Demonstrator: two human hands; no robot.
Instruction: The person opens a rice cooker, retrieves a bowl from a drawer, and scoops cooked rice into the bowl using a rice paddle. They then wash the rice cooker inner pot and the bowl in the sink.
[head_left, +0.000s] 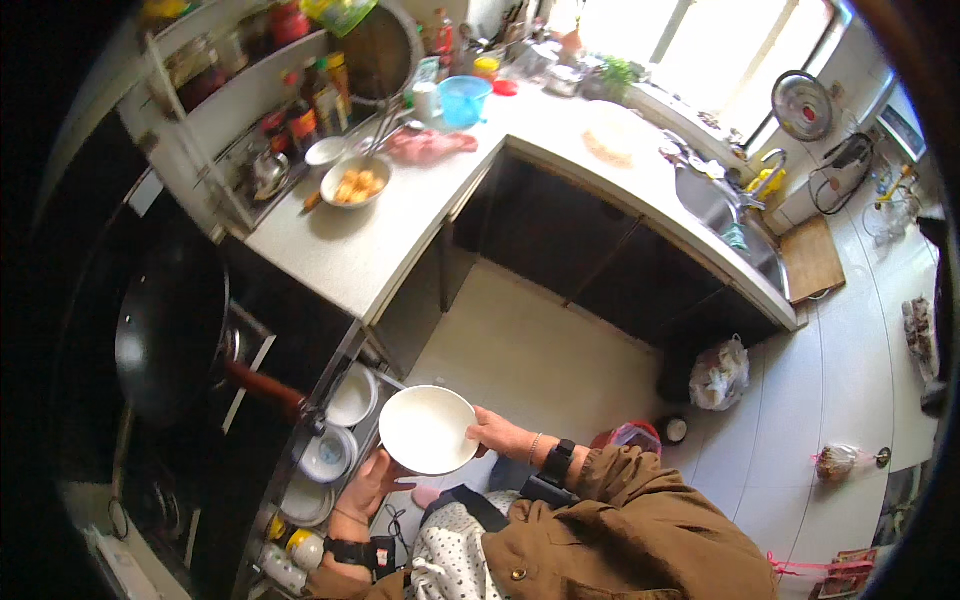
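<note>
A white bowl (429, 431) is held above the open drawer's edge, its pale inside facing up. My right hand (495, 433) grips its right rim, with the thumb over the edge. Below its lower left side is my left hand (375, 480), fingers spread; whether it touches the bowl cannot be told. Stacked white bowls (351, 397) and plates (307, 501) lie in the pulled-out drawer at the left. A wok (172, 337) with a wooden handle (262, 386) stands on the dark stove beyond.
On the counter (315, 247) stand a bowl of orange-yellow food pieces (356, 186), a small white bowl (325, 151), a pink cloth (431, 146) and a blue plastic basket (465, 103). A sink (701, 199) and cutting board (810, 259) lie right. A bagged bundle (720, 375) sits near the cabinets.
</note>
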